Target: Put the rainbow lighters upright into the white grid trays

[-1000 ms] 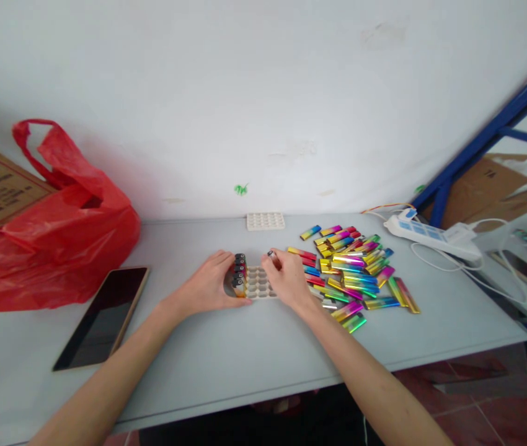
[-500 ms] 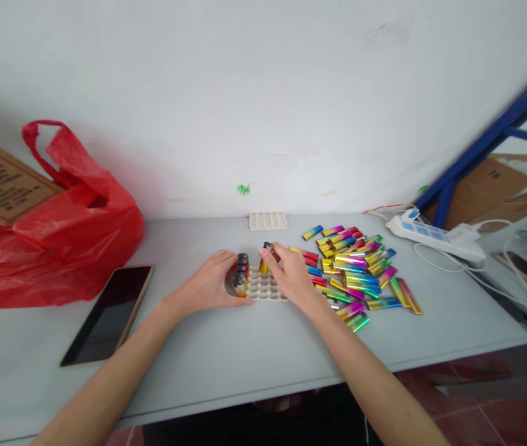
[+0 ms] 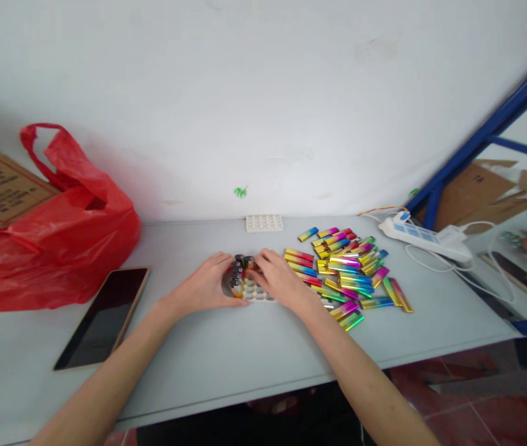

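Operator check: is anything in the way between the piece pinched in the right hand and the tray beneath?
Nothing visible stands between the pinched piece and the tray. Upright pieces crowd its left side, with the left hand curved around them. The right hand hides some cells, so I can't judge those.

Likely a small workshop: long pale-grey worktable [image 3: 189, 365], blue metal frame [image 3: 465, 145], brown cardboard boxes [image 3: 472, 189], white power strip [image 3: 424, 238].

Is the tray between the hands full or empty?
Partly filled: black-topped pieces stand at the left end of the tray; cells right of them show empty.
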A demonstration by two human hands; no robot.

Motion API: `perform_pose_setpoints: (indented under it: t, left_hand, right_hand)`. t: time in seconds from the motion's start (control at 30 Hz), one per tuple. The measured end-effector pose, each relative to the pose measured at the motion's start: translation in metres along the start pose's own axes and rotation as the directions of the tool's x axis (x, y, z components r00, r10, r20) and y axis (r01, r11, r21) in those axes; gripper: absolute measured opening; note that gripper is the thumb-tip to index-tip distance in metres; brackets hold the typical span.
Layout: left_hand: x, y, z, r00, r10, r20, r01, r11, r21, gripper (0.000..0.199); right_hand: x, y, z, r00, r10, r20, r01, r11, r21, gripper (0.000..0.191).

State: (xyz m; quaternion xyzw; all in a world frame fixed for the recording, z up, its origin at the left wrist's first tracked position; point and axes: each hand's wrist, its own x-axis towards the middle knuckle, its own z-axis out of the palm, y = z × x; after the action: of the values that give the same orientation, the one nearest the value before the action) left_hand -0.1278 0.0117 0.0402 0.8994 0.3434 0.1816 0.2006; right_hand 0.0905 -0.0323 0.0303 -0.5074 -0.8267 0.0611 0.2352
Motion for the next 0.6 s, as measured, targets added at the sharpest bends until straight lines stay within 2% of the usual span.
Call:
perform_pose_setpoints:
  t: [0.13,0.2,0.27,0.37,0.43,0.6]
  left_hand:
    - [0.000,-0.004,0.002,1.000,0.010,0.004,-0.010,1.000,0.024,0.063]
    - [0.000,-0.006,0.003,1.000,0.017,-0.003,-0.017,0.999,0.037,0.063]
    - [0.000,-0.007,0.003,0.999,0.027,-0.017,-0.026,0.999,0.044,0.063]
    - [-0.001,-0.006,0.002,0.999,0.034,-0.020,-0.033,0.998,0.046,0.062]
    - [-0.001,-0.004,0.001,1.000,0.026,-0.017,-0.026,0.999,0.039,0.061]
    - [-0.001,-0.002,0.001,0.999,0.013,-0.035,-0.012,1.000,0.017,0.061]
  right_hand:
    - [-0.004,0.000,-0.013,0.998,0.031,-0.059,-0.025,0.996,0.084,0.034]
    - [-0.005,0.006,-0.022,0.988,0.099,-0.116,-0.086,0.991,0.105,0.032]
    - [-0.006,0.019,-0.029,0.962,0.211,-0.172,-0.200,0.977,0.075,0.030]
    - [-0.011,0.044,-0.037,0.897,0.393,-0.205,-0.412,0.909,-0.060,0.025]
    - [-0.017,0.058,-0.041,0.868,0.465,-0.171,-0.489,0.860,-0.146,0.019]
    - [-0.022,0.067,-0.044,0.866,0.500,-0.008,-0.494,0.852,-0.170,0.018]
